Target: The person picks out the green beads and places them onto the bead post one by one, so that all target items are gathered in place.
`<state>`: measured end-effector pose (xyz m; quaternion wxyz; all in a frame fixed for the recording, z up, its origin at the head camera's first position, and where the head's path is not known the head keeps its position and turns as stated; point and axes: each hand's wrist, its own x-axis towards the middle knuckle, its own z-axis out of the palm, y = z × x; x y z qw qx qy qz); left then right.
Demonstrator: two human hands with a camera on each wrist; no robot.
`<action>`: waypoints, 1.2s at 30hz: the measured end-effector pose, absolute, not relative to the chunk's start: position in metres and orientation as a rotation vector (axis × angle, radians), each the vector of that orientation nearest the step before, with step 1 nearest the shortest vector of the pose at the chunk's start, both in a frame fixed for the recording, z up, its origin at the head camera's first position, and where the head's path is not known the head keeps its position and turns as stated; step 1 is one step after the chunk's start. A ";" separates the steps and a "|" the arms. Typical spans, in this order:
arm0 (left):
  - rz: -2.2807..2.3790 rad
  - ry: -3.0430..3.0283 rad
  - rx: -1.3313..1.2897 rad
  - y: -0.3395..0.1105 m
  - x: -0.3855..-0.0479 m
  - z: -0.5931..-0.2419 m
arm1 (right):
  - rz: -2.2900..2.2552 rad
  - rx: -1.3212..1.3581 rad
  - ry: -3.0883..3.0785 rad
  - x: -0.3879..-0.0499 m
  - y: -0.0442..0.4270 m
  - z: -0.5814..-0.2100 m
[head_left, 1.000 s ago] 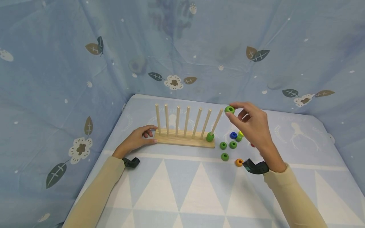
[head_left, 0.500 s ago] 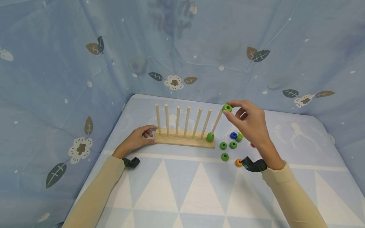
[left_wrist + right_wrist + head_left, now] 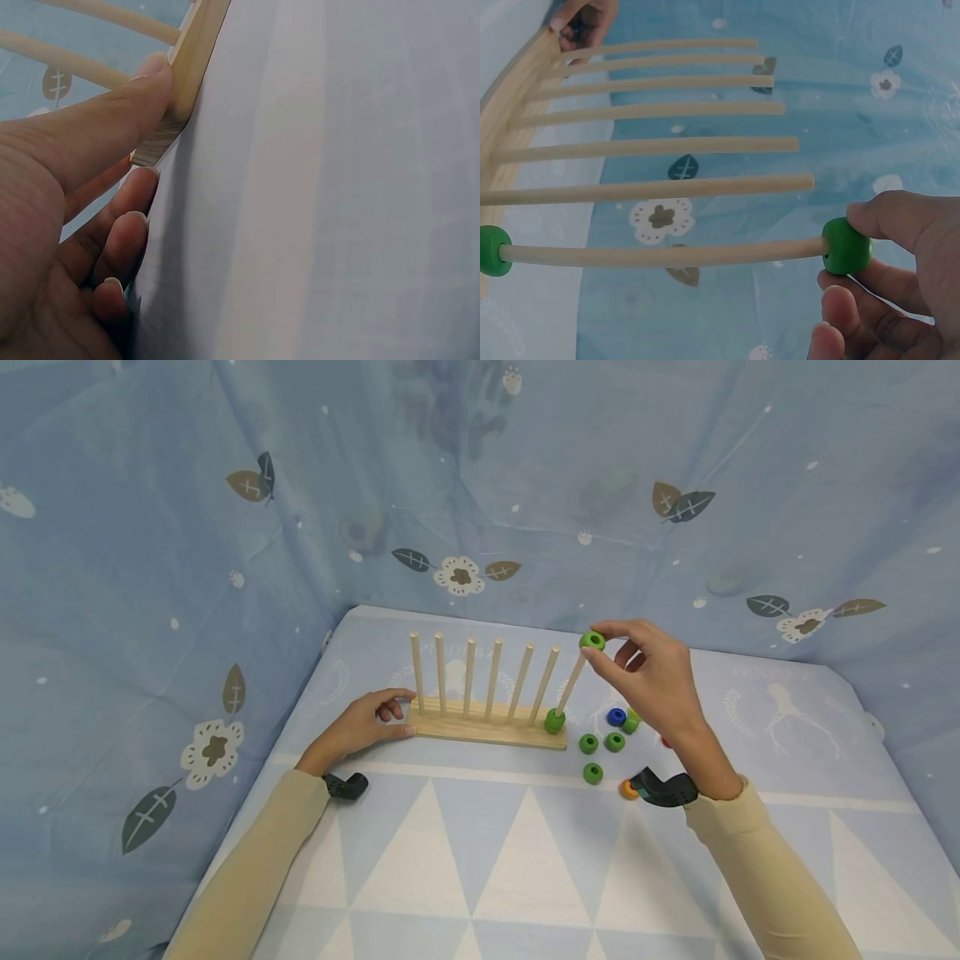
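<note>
A wooden base (image 3: 480, 731) carries a row of several upright pegs. Low on its rightmost peg (image 3: 572, 683) sits green beading (image 3: 554, 722), seen as a green bead (image 3: 493, 251) in the right wrist view. The right hand (image 3: 651, 672) pinches a green bead (image 3: 592, 642) between thumb and finger at that peg's top; in the right wrist view the held bead (image 3: 847, 246) meets the peg's tip. The left hand (image 3: 363, 723) grips the left end of the base, its thumb on the front edge in the left wrist view (image 3: 82, 142).
Right of the base lie several loose green beads (image 3: 588, 743), a blue bead (image 3: 617, 717), an orange bead (image 3: 628, 789) partly behind the wrist camera, and a red bead (image 3: 666, 742) partly hidden by the right arm. A patterned blue cloth (image 3: 480, 485) hangs behind the table.
The right hand has moved left with its green bead, from beside the rightmost peg to that peg's top. The left hand has stayed on the base.
</note>
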<state>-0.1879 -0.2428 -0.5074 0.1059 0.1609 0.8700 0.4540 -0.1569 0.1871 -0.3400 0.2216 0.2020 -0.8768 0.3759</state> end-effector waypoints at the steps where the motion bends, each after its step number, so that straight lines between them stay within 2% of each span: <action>1: 1.336 2.564 0.474 -0.243 -0.188 -0.507 | 1.043 0.559 -2.426 -0.157 0.187 -0.340; 19: 1.353 2.547 0.462 -0.244 -0.186 -0.506 | 1.056 0.555 -2.472 -0.158 0.187 -0.345; 36: 1.350 2.550 0.449 -0.244 -0.188 -0.508 | 0.991 0.547 -2.498 -0.144 0.200 -0.356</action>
